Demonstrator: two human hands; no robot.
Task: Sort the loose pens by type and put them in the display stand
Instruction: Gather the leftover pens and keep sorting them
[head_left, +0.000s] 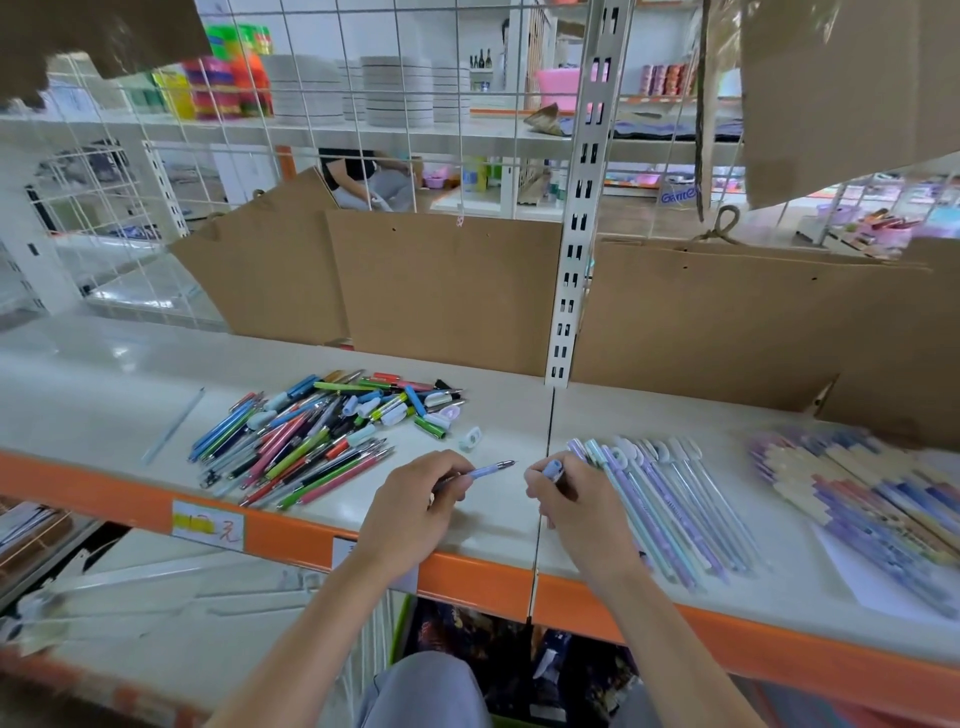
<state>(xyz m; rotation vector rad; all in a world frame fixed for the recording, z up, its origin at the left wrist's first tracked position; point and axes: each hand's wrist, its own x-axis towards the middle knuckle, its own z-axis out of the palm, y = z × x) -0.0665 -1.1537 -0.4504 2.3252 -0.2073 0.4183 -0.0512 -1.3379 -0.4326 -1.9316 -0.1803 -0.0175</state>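
Uncapped lilac pen (485, 469) pinched in left hand (418, 501), tip aimed right at the cap (553, 469) gripped by right hand (574, 506); axes nearly aligned, small gap between.

arms: bare, no sleeves | trousers (426, 691): light grey-blue

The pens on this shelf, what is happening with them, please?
A person is sorting pens on a white shelf. The left hand holds an uncapped lilac pen, and the right hand holds what looks like its cap. A mixed pile of loose pens lies to the left; a neat row of pastel pens lies to the right.
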